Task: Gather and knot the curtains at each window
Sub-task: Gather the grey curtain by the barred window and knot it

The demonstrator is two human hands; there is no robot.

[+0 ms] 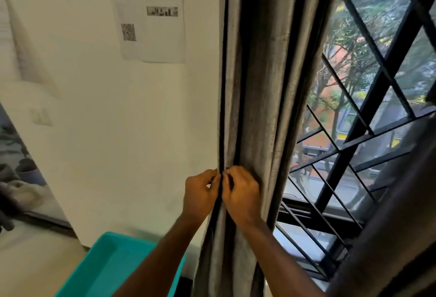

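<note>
A grey curtain hangs in bunched vertical folds at the left edge of the window. My left hand pinches its dark left edge at about waist height. My right hand sits right beside it, fingers curled round the folds next to that edge. Both hands touch at the fingertips. A second grey curtain shows at the far right, partly out of frame.
A white wall with taped papers stands left of the curtain. A teal plastic bin sits below my left forearm. Black diagonal window bars cover the glass. A doorway with slippers on the floor lies at far left.
</note>
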